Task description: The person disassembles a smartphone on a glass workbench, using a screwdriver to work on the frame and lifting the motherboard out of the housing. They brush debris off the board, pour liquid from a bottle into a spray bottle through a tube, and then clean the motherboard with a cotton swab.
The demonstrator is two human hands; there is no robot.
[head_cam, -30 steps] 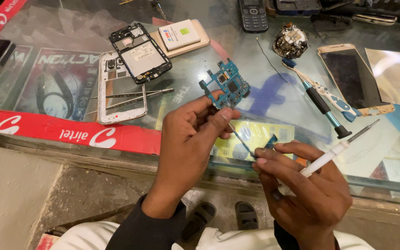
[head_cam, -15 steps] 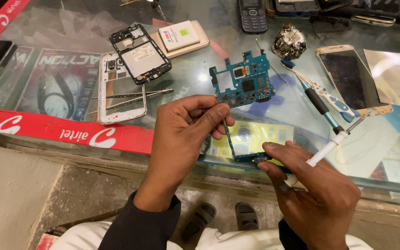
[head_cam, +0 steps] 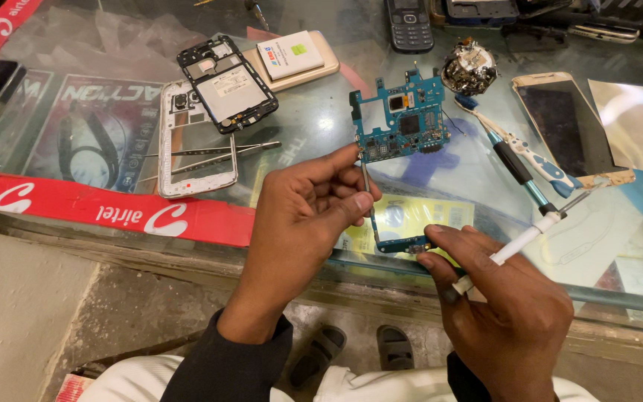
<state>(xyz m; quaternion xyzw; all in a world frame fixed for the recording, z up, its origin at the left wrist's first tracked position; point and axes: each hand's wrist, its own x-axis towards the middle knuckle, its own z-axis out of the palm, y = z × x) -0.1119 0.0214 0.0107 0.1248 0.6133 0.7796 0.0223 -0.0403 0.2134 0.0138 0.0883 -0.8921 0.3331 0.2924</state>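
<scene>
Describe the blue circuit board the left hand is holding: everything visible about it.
The circuit board is blue-green with an irregular outline, a square cutout on its left side and dark and silver chips across its face. It stands tilted above the glass counter, face toward the camera. The left hand pinches its lower left corner; a thin strip runs down to a small board at the right hand.

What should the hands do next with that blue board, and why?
Probably steady the small lower board with the right hand. The left hand pinches the blue circuit board by one corner, and a thin strip joins the two.
</scene>
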